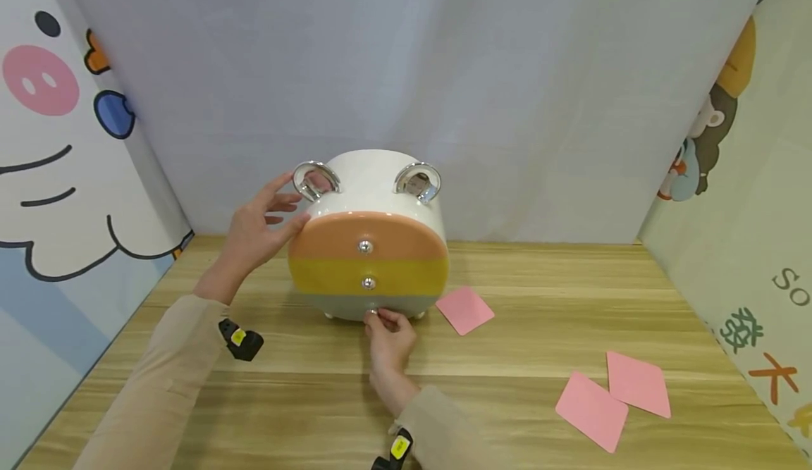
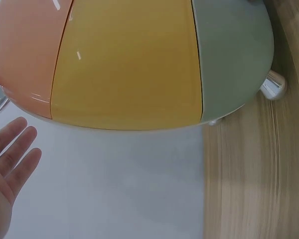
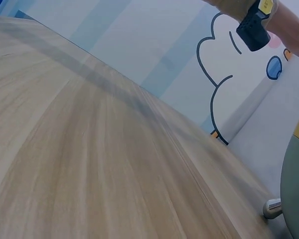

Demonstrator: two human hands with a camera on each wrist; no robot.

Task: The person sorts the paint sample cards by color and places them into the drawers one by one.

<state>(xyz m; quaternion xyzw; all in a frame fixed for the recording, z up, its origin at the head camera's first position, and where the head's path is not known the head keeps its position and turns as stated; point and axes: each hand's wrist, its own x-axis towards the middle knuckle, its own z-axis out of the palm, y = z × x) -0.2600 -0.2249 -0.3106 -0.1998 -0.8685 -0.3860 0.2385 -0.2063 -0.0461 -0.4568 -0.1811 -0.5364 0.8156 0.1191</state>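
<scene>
A rounded white cabinet (image 1: 374, 174) with two chrome ring ears has an orange, a yellow (image 2: 124, 64) and a grey-green front panel (image 2: 234, 59), the upper two showing round silver knobs. My left hand (image 1: 254, 234) rests at its upper left edge, thumb against the side and fingers spread by the left ear; its fingers show at the left edge of the left wrist view (image 2: 12, 164). My right hand (image 1: 390, 347) pinches the lowest knob (image 1: 372, 311) on the grey-green panel, which looks closed. The right wrist view does not show the right hand.
One pink square card (image 1: 465, 310) lies just right of the cabinet. Two more pink cards (image 1: 592, 411) (image 1: 638, 384) lie touching at the right front of the wooden table (image 1: 304, 399). A grey curtain (image 1: 539, 103) hangs behind, with cartoon-printed panels at both sides.
</scene>
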